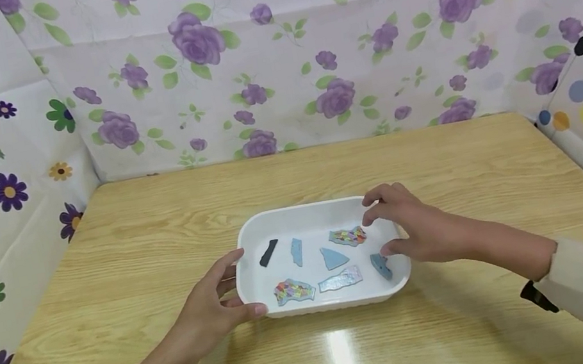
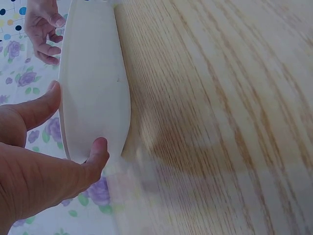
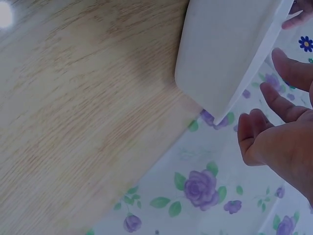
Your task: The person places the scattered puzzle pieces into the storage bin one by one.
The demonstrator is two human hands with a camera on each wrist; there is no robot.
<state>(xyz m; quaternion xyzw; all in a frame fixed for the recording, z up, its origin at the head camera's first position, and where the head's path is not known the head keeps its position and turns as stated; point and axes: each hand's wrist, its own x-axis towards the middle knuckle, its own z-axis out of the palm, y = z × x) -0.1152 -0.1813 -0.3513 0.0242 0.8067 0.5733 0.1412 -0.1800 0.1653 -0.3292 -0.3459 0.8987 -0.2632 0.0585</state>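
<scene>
A white rectangular dish (image 1: 304, 222) with rounded corners stands on the table. My left hand (image 1: 206, 314) grips its left end, thumb on the front rim and fingers along the side. Over the right end hovers my right hand (image 1: 417, 228), fingers loosely bent and nothing held. Its thumb tip is right by a blue-grey piece (image 1: 381, 267); its fingers are near a multicoloured piece (image 1: 347, 236). Also lying flat in the dish are another multicoloured piece (image 1: 293, 291), a shiny pale strip (image 1: 340, 279), a light-blue triangle (image 1: 333, 258), a light-blue strip (image 1: 296, 251) and a dark strip (image 1: 269, 253).
The wooden table (image 1: 170, 223) extends around the dish. Behind it hangs a white cloth with purple flowers (image 1: 196, 39). Other patterned cloths stand at the left and right sides. A dark band (image 1: 538, 297) shows at my right sleeve.
</scene>
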